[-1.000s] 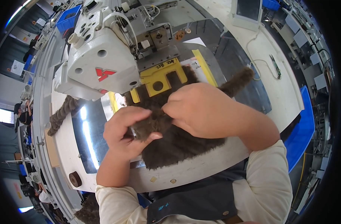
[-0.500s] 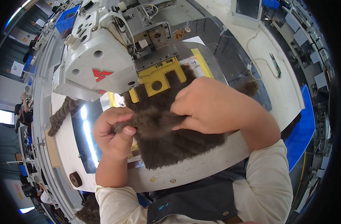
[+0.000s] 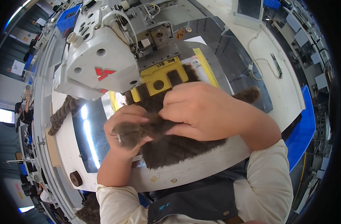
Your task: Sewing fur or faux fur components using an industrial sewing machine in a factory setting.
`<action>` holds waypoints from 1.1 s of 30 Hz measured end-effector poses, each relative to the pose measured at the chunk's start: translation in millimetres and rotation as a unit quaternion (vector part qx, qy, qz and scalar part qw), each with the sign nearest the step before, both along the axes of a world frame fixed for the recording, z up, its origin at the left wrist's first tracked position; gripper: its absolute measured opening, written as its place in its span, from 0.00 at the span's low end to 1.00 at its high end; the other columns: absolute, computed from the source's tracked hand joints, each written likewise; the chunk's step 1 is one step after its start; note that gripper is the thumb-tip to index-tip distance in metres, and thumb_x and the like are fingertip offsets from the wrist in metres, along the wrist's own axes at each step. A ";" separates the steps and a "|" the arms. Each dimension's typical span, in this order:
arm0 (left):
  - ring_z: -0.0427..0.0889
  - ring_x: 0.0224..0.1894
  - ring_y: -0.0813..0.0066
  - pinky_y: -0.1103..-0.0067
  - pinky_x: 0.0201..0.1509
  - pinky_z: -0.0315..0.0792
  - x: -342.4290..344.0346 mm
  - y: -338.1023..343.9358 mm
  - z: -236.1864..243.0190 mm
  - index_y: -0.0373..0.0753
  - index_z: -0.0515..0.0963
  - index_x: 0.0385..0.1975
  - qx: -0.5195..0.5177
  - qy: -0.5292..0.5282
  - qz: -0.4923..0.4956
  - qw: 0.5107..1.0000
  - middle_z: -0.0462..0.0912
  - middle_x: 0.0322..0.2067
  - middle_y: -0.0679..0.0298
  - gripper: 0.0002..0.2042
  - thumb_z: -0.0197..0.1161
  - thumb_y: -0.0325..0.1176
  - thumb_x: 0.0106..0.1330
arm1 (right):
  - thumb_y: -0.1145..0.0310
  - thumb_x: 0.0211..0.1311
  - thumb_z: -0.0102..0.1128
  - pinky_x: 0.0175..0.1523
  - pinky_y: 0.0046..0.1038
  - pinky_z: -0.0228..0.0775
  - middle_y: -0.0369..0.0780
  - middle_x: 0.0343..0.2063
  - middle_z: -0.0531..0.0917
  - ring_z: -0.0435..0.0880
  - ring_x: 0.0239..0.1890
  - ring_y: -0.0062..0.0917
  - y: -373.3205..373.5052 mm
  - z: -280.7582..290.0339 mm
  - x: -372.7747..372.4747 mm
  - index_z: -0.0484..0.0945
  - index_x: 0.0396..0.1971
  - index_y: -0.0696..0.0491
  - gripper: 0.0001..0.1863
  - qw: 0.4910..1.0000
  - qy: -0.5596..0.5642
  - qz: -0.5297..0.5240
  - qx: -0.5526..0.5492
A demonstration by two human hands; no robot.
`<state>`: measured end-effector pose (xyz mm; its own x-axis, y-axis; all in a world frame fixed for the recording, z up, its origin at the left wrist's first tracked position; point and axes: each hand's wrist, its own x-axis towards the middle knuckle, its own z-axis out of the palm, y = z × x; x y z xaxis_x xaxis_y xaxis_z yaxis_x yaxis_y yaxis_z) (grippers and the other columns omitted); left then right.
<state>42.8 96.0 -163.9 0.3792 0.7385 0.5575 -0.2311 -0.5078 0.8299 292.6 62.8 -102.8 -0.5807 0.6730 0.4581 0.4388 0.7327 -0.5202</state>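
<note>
Gripping one brown fur piece (image 3: 166, 143): left hand (image 3: 127, 128), right hand (image 3: 202, 110).

A white sewing machine (image 3: 99, 59) is standing on the surface (image 3: 230, 149), scissors (image 3: 277, 65) are lying at its far right, and blue bins (image 3: 69, 20) are sitting behind.

fur piece (image 3: 178, 149) on bench (image 3: 215, 164), under both hands | template (image 3: 161, 76) behind fur piece, under sewing machine (image 3: 99, 63) head | fur strip (image 3: 62, 114) left on bench | snips (image 3: 277, 65) far right | monitor (image 3: 250, 9) behind right
</note>
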 end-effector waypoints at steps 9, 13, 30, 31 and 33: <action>0.83 0.37 0.65 0.73 0.42 0.76 3.1 -4.4 9.6 0.32 0.87 0.39 0.041 -0.009 -0.055 0.998 0.84 0.38 0.58 0.20 0.85 0.36 0.51 | 0.70 0.56 0.69 0.43 0.40 0.74 0.43 0.29 0.79 0.83 0.37 0.42 7.0 -12.2 -12.1 0.77 0.26 0.57 0.09 0.994 0.004 0.038 -0.105; 0.82 0.37 0.66 0.74 0.43 0.76 3.0 -4.9 18.3 0.32 0.87 0.41 0.072 0.099 0.023 0.992 0.85 0.39 0.58 0.19 0.83 0.28 0.48 | 0.72 0.55 0.68 0.44 0.40 0.74 0.45 0.31 0.80 0.83 0.39 0.44 9.4 -16.6 -14.8 0.80 0.31 0.59 0.07 0.987 0.061 0.011 -0.147; 0.88 0.42 0.57 0.72 0.46 0.81 12.4 -4.5 11.4 0.32 0.86 0.41 0.095 0.180 -0.031 0.979 0.87 0.41 0.54 0.15 0.71 0.19 0.51 | 0.77 0.45 0.77 0.30 0.26 0.72 0.39 0.28 0.83 0.82 0.24 0.29 2.3 1.9 -7.7 0.84 0.35 0.56 0.14 0.992 0.093 0.023 -0.085; 0.88 0.41 0.61 0.74 0.44 0.81 11.9 -4.6 12.5 0.33 0.85 0.43 0.074 0.195 -0.043 0.977 0.87 0.41 0.54 0.14 0.71 0.20 0.55 | 0.77 0.45 0.77 0.29 0.25 0.72 0.39 0.26 0.83 0.82 0.23 0.28 1.7 1.7 -6.5 0.84 0.33 0.55 0.13 0.992 0.091 0.019 -0.088; 0.88 0.40 0.65 0.75 0.43 0.80 15.4 -6.4 11.6 0.33 0.84 0.45 0.055 0.207 -0.053 0.975 0.87 0.41 0.55 0.13 0.71 0.22 0.59 | 0.77 0.47 0.77 0.29 0.24 0.71 0.38 0.25 0.82 0.81 0.23 0.25 1.3 0.1 -3.5 0.84 0.33 0.56 0.12 0.991 0.093 -0.008 -0.100</action>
<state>58.2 89.6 -152.4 0.6595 0.6276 0.4138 0.0561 -0.5900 0.8054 289.1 64.1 -102.7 -0.4878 0.7695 0.4122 0.3321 0.6003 -0.7276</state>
